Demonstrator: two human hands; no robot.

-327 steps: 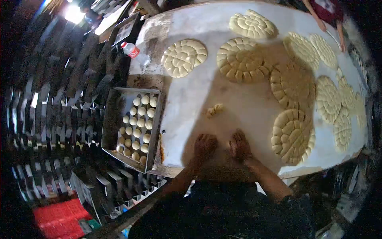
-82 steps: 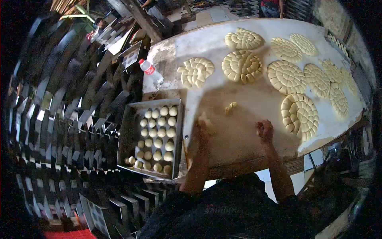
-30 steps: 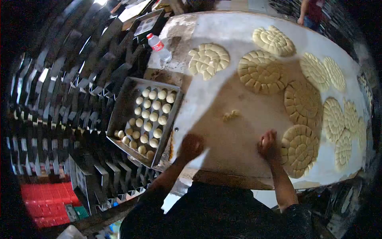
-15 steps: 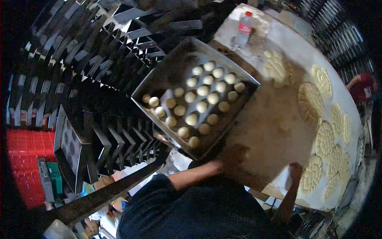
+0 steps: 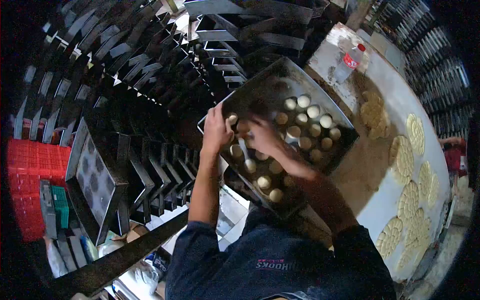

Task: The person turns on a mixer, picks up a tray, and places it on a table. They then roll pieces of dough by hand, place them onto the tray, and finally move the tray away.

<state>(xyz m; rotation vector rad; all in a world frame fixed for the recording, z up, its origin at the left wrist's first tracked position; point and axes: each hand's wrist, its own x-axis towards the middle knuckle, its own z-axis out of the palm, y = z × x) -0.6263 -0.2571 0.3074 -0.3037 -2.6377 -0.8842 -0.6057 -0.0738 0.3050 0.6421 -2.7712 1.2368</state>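
Note:
A dark square metal tray (image 5: 307,75) holds several round pale dough balls (image 5: 303,101) and lies tilted across the table's left part. My left hand (image 5: 216,131) is closed over the tray's left rim, close to one ball. Over the tray's left half, my right hand (image 5: 261,136) reaches in among the balls; its fingers are smeared and dim, and whether they hold a ball is hidden. Right of the tray, several flat patterned dough pieces (image 5: 415,135) lie on the pale table (image 5: 367,239).
A red-capped bottle (image 5: 350,62) stands at the table's far end. Metal trays (image 5: 97,175) stand stacked at the left, near red crates (image 5: 37,175). A dark bar (image 5: 135,250) crosses the lower left. Another person (image 5: 454,155) is at the right edge.
My left hand has come up from the tray's near side to its left rim. My right hand has left the table near the patterned dough and is over the tray. The view has shifted.

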